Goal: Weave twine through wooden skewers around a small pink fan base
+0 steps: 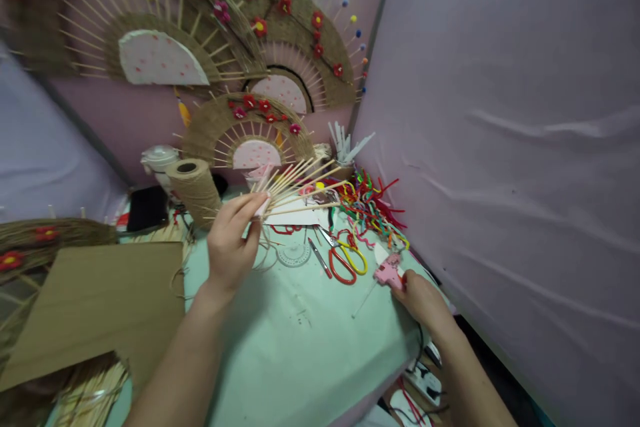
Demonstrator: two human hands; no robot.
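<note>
My left hand [235,237] pinches the base of a fan frame of thin wooden sticks [300,185], raised above the table with the sticks spread to the right. At the table's right side, my right hand [417,297] is closed around the handle of a pink hot glue gun [388,271], a glue stick poking out of its back. Between the hands lie scissors [345,263] with one red and one yellow handle, a pen [320,258] and a clear protractor [294,255]. My left fingers cover the fan's base.
Colourful pipe cleaners [373,207] are heaped at the back right. A twine spool [193,187] stands at the back left, near a cardboard sheet [110,300]. Decorated fans [305,33] line the back wall. A power strip [425,383] sits below the table's right edge.
</note>
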